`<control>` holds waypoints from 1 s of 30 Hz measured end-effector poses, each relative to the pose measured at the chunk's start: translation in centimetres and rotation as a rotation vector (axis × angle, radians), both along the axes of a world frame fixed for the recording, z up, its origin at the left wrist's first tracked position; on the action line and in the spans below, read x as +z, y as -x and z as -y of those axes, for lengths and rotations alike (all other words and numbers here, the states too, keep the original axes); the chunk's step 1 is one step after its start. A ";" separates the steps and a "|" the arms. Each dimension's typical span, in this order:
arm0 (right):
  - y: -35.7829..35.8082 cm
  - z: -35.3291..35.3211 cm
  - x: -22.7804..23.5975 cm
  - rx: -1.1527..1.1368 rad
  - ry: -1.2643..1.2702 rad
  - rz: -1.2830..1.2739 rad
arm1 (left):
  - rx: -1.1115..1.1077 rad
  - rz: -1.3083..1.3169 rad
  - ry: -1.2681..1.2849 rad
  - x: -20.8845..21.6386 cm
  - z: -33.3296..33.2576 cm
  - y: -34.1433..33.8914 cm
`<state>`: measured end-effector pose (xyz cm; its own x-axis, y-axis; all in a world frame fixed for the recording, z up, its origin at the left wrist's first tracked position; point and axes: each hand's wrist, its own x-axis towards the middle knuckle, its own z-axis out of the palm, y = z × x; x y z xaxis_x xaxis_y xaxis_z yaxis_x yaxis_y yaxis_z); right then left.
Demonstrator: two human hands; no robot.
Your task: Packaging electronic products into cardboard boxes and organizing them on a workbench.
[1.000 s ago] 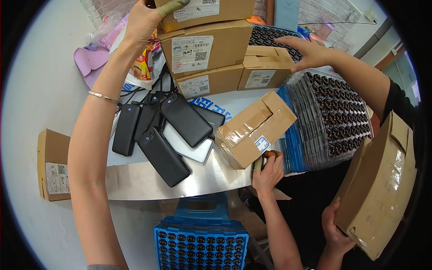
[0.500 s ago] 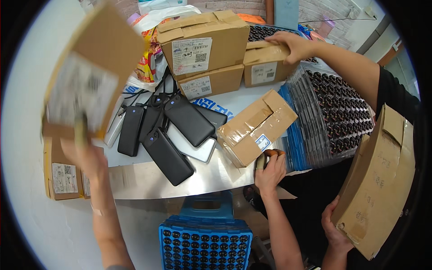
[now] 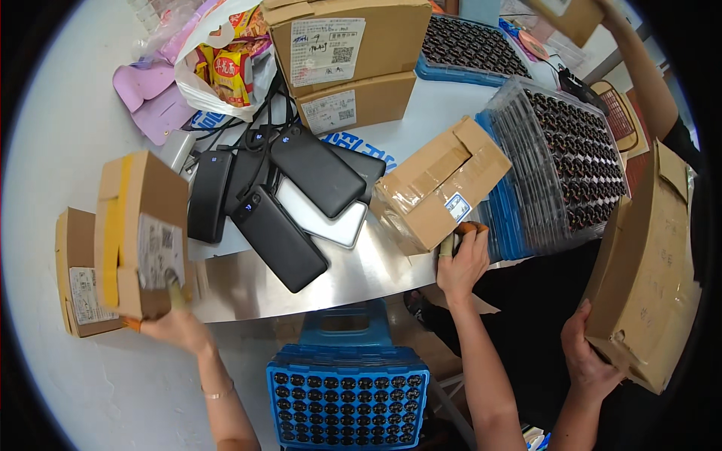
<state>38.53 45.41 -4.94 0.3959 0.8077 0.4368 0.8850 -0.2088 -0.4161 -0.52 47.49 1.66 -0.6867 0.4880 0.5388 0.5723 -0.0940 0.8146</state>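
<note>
My left hand (image 3: 177, 325), with coloured finger covers, grips a cardboard box (image 3: 124, 233) with yellow tape and a white label by its lower end. The box stands upright at the table's left, close against another labelled cardboard box (image 3: 74, 274) and partly covering it. My right hand (image 3: 464, 267), also in finger covers, holds the near lower corner of a tape-sealed cardboard box (image 3: 444, 180) with a small blue-and-white label. That box lies slanted on the table; my fingertips are partly hidden against it.
Black power banks (image 3: 278, 237) with cables lie mid-table, beside two stacked boxes (image 3: 353, 45). Trays of small dark round parts (image 3: 575, 161) stand right; blue trays (image 3: 346, 406) sit on a stool. A co-worker holds a large box (image 3: 643, 270) and a smaller one (image 3: 568, 19).
My left hand has lowered its box from high at the left to beside the other box. The co-worker has lifted a small box off the table toward the upper right. The view has shifted slightly.
</note>
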 end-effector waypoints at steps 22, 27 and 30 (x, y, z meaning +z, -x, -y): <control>-0.8 0.5 0.1 0.019 -0.042 0.014 | -0.786 -0.079 -0.238 7.6 -14.0 -12.8; 0.2 -0.1 -0.3 0.042 -0.035 0.012 | -1.089 -0.076 -0.058 8.0 -22.4 -12.9; -0.2 -0.1 -0.4 0.032 -0.040 0.021 | -1.066 -0.040 0.034 8.8 -23.5 -15.3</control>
